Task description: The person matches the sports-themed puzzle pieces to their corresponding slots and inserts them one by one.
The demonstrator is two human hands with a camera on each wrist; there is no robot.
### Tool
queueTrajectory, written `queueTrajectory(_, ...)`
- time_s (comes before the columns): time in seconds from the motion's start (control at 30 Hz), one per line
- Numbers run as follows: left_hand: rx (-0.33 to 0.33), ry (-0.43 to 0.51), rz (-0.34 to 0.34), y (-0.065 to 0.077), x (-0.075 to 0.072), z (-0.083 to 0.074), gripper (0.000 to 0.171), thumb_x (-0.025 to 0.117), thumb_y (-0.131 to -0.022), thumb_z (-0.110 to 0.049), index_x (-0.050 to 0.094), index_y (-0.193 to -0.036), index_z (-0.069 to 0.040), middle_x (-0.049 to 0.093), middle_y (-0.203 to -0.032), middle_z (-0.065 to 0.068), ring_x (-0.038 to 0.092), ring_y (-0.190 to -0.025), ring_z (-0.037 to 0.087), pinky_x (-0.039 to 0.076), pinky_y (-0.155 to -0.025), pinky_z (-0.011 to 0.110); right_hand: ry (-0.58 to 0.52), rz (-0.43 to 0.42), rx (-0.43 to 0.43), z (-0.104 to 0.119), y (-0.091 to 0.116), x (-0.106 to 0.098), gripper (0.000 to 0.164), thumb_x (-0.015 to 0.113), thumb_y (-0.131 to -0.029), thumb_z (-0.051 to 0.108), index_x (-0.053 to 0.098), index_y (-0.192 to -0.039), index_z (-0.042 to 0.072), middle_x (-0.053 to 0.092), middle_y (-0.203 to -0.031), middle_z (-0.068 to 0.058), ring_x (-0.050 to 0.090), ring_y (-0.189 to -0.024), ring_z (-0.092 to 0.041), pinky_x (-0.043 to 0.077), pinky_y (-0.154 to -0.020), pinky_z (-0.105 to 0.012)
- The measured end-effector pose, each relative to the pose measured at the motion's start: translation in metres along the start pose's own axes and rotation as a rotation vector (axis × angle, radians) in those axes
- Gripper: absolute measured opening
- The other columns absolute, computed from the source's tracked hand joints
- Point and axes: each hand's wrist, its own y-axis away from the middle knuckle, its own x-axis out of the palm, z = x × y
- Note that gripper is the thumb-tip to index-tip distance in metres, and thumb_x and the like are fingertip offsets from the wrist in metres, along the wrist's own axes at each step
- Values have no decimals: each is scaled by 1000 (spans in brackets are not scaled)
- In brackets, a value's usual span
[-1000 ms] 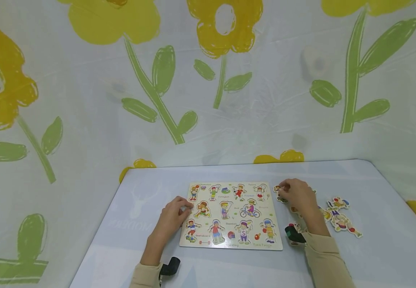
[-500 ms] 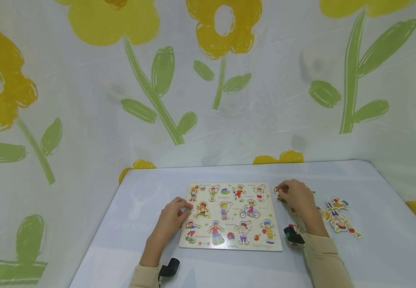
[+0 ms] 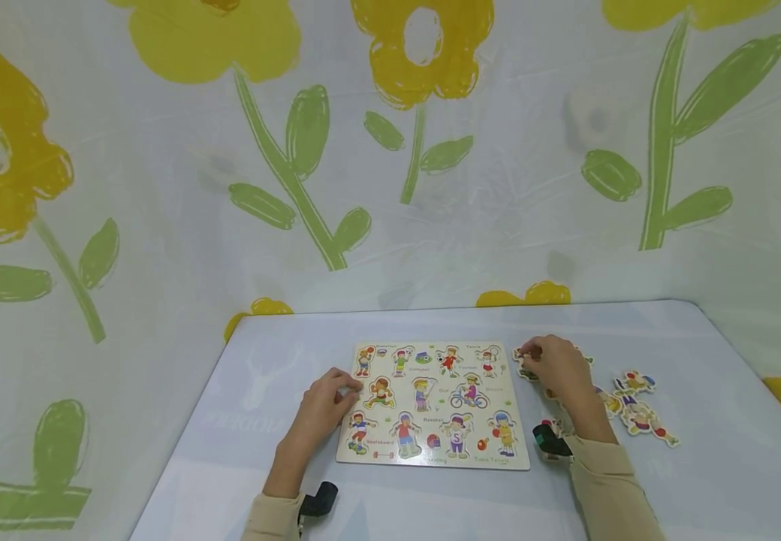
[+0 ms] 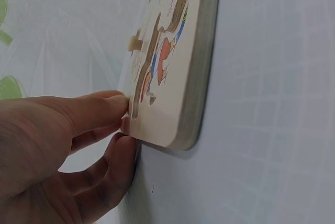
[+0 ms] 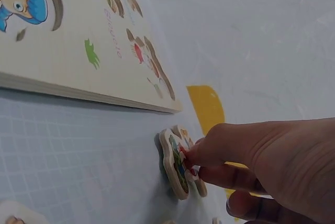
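Observation:
My left hand (image 3: pixel 326 406) holds the left edge of a wooden peg puzzle board (image 3: pixel 522 457), thumb and curled fingers at its rim. Close up in the left wrist view, the fingers meet the board (image 4: pixel 172 114) near a rounded corner. The board lies flat and bears printed children at sports within cut-out recesses. Beyond its right edge, my right hand (image 3: pixel 559 368) pinches a puzzle piece (image 3: pixel 528 370). In the right wrist view this piece (image 5: pixel 178 169) has a small red peg between the fingertips, and it sits low at the table surface. My palm hides part of it in the head view.
Several loose puzzle pieces (image 3: pixel 640 417) lie in a cluster right of my right hand, some partly under the forearm. A black wrist camera (image 3: pixel 553 438) hangs over another piece. A flower-patterned cloth (image 3: pixel 424 240) stands behind the white table (image 3: pixel 390 503).

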Motion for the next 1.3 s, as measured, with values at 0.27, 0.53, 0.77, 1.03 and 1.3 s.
queueTrajectory(0.27,6,-2,-7,0,2,1,14,73,-87,-14,74,-101,-16,64,-105,-4,48,-61,7,42,-50,21,-1,10,-21,9,0,-4,23,69,-90,20,72,-109,7,69,-103,-14,58,-81,-22,50,-73,-42)
queueTrajectory(0.53,-1,2,-2,0,1,0,14,73,-87,-12,74,-101,-15,64,-105,-3,48,-62,7,42,-50,21,11,0,-55,23,3,-7,21,70,-89,19,73,-106,8,70,-102,-12,60,-81,-22,50,-69,-40)
queueTrajectory(0.77,-5,15,2,1,0,-1,14,73,-88,-13,73,-101,-15,64,-105,-3,48,-61,7,42,-49,21,32,-13,-117,39,7,-4,15,70,-87,17,75,-100,10,70,-97,-10,61,-78,-20,48,-61,-33)
queueTrajectory(1.03,-1,18,4,0,-1,-2,14,72,-88,-12,73,-101,-14,64,-105,-2,48,-64,8,42,-50,21,46,24,-143,60,12,1,14,71,-87,19,75,-98,12,70,-97,-7,59,-77,-19,50,-64,-36)
queueTrajectory(1.3,-2,13,-1,0,-2,-2,13,72,-88,-13,73,-101,-15,63,-105,-2,48,-66,8,42,-51,21,89,34,-192,83,17,15,15,72,-87,22,75,-99,13,68,-91,-3,57,-73,-16,52,-66,-36)
